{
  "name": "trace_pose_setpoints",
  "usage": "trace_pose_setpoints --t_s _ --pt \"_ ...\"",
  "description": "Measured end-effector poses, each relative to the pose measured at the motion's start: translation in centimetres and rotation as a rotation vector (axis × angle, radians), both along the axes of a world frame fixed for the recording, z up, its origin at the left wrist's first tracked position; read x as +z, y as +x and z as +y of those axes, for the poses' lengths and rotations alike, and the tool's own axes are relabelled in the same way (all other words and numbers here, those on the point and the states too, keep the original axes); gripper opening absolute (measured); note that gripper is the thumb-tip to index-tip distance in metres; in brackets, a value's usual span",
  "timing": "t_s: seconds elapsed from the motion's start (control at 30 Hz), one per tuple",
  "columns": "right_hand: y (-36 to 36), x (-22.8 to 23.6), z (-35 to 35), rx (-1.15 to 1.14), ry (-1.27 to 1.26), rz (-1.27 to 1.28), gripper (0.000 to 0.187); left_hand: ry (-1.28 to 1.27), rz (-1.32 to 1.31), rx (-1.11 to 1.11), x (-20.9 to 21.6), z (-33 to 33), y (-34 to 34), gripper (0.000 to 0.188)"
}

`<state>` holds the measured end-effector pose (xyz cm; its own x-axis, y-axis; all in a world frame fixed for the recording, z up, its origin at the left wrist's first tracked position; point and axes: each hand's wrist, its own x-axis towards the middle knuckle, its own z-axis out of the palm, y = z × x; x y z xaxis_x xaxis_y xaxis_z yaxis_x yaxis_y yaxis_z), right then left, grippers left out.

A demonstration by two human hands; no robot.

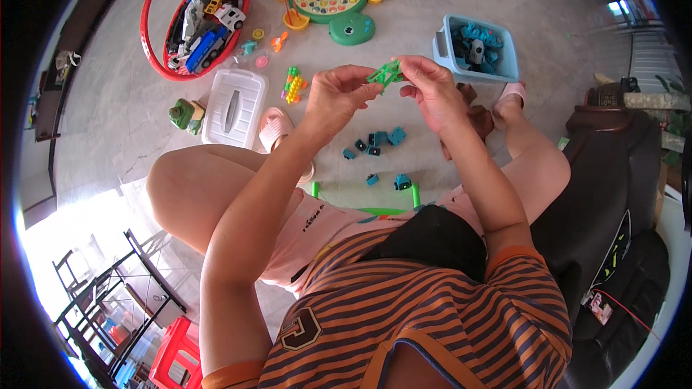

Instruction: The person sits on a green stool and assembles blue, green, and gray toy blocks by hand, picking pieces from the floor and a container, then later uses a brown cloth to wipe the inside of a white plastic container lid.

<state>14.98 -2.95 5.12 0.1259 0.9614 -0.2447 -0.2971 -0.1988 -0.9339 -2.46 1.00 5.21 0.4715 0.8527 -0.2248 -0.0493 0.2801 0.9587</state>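
Observation:
A small green openwork plastic toy piece [386,73] is held up between my two hands, over the floor in front of me. My left hand [335,97] pinches its left end between thumb and fingers. From the other side, the fingertips of my right hand [432,92] are closed on its right end. What exactly the piece is cannot be made out. On the floor below lie several teal toy blocks [396,135], apart from both hands. A yellow, green and orange knobbly toy [294,88] is on the floor left of my left hand.
At far left a red basket [145,18] holds toy vehicles. A white lid [214,119] lies beside a green figure [182,112]. Ahead is a green turtle-shaped fishing game [353,29]. A light-blue bin [513,68] of teal toys stands at right, near a dark sofa [605,148].

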Motion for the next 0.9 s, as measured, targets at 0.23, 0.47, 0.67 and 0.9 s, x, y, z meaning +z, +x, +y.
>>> trace_pose_setpoints --t_s 0.23,0.47,0.67,0.9 --pt "0.0 0.3 0.0 0.035 0.021 -0.012 0.032 0.070 0.012 0.047 -0.2 0.0 0.1 0.016" --pt "0.0 0.4 -0.1 0.092 0.055 -0.036 0.038 0.151 -0.020 0.055 -0.6 0.2 0.1 0.016" --pt "-0.4 0.0 -0.1 0.230 0.175 -0.203 0.023 0.181 0.010 0.084 -0.9 0.3 -0.2 0.015" --pt "0.0 0.1 -0.3 0.242 0.128 -0.437 0.016 0.377 0.242 0.057 -0.6 -0.2 0.4 0.019"
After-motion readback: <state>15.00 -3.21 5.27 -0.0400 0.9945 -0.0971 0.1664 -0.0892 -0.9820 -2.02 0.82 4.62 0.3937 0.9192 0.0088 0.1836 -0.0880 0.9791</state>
